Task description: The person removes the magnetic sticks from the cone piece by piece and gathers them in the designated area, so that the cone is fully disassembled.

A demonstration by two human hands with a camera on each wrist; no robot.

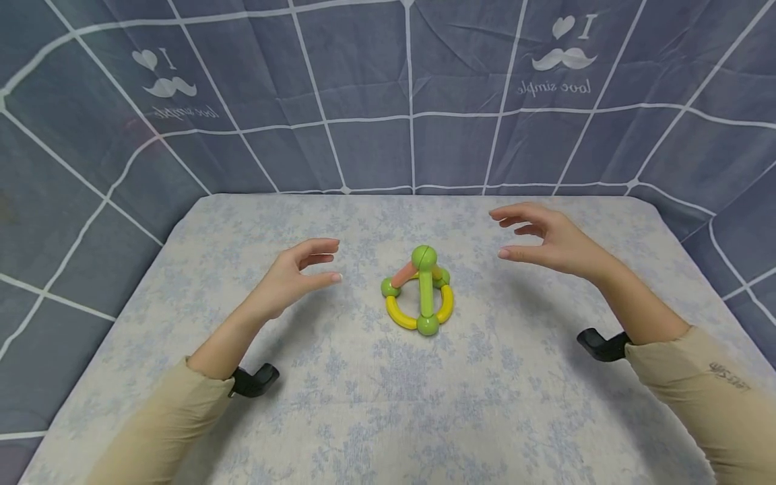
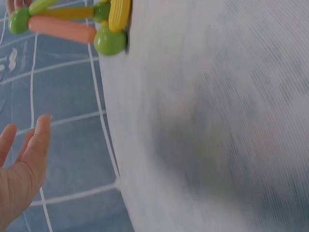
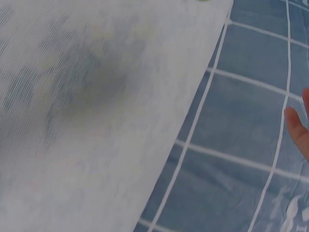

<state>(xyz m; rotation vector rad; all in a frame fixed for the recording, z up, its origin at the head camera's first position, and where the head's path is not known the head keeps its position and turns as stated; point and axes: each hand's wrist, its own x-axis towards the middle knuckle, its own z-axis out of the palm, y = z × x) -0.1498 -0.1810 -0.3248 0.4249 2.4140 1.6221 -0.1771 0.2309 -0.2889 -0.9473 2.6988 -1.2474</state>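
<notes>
A toy of colored rods and green balls (image 1: 426,293) stands in the middle of the table in the head view. Its base is a yellow ring, and an orange, a green and a yellowish rod rise to one green ball on top. Left of it my left hand (image 1: 298,276) hovers above the cloth, fingers loosely bent, thumb apart, holding nothing. To the right and a little farther back, my right hand (image 1: 548,239) hangs in the air, also holding nothing. The left wrist view shows the toy's orange rod (image 2: 63,29) beyond my fingers. Only a green sliver appears in the right wrist view.
A pale cloth with blue floral print (image 1: 364,417) covers the table. Behind and beside it hangs a blue-grey curtain (image 1: 364,74) with white grid lines. Black wrist straps (image 1: 254,380) show at both sleeve cuffs.
</notes>
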